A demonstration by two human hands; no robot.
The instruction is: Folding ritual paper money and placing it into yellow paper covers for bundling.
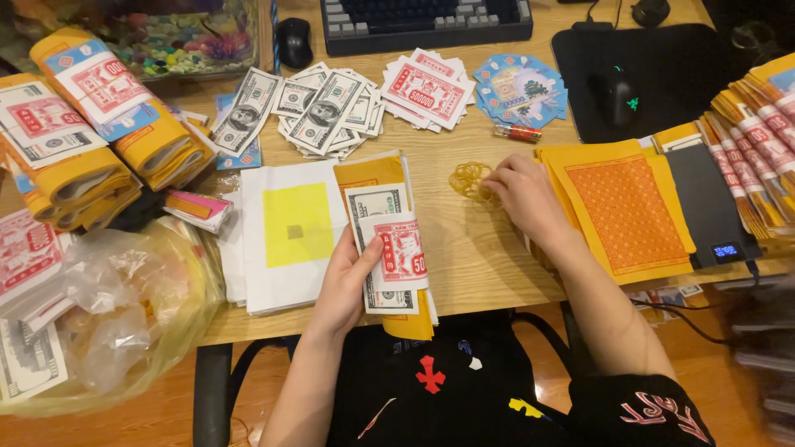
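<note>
Right now my left hand is closed around a folded bundle of paper notes, thumb pressed across the front of it, holding it at the near edge of the table in the lower middle of the frame. The bundle's long axis runs up and down the picture, from the table edge by my lap up toward the loose bills; grey-green bills and a red-and-white slip face me, with yellow paper wrapped behind them.

My right hand lies palm down just right of centre, fingers curled, fingertips touching a little heap of yellow rubber bands. Whether I have one band pinched I cannot tell, since the fingers hide it. The bands sit to the right of the bundle and slightly higher in the frame, near it but apart, with bare wood between. So the right hand is on the bands, and the left is well short of them with the bundle in between.

Under my right wrist is a stack of yellow sheets with an orange patterned square. Left of the bundle lie white sheets with a yellow square. Loose bills fan out above, in the upper middle
</note>
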